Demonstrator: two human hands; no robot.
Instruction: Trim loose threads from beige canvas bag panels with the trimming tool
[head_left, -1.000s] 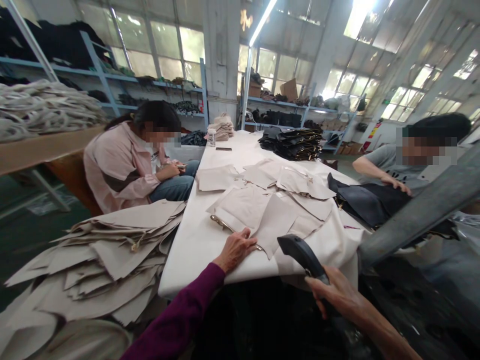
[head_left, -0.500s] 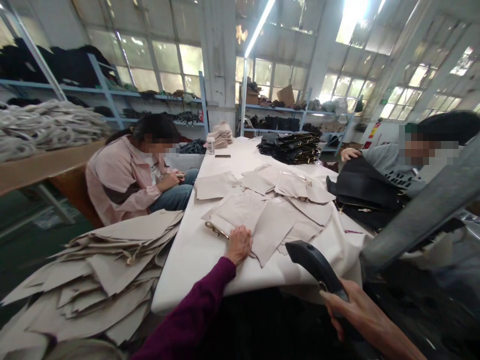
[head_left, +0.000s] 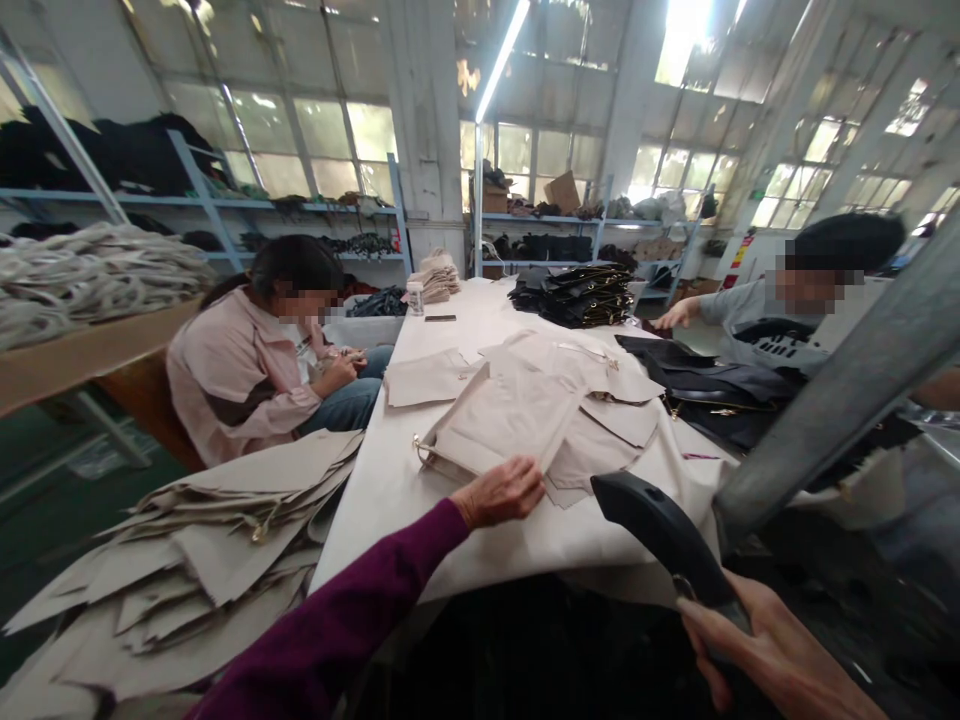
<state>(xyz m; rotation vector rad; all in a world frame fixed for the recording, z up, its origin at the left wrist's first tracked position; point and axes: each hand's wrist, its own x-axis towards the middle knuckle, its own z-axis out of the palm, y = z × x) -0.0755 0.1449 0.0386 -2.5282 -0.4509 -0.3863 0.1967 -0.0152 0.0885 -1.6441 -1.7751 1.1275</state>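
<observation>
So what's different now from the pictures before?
The left hand moved right along the beige zippered panel to its near right corner; the panel now looks partly raised. The right hand moved right with the curved black tool, still gripping it. A co-worker's hand went from atop the black fabric to its far side. The black zippered stack stayed put.

The purple-sleeved left arm stretches forward from the lower left, ending in a bare left hand with its back upward and fingers together, bent (the thumb is hard to make out). The right hand sits lower in view, fingers curled in a grip, its bare right forearm running to the bottom right.
</observation>
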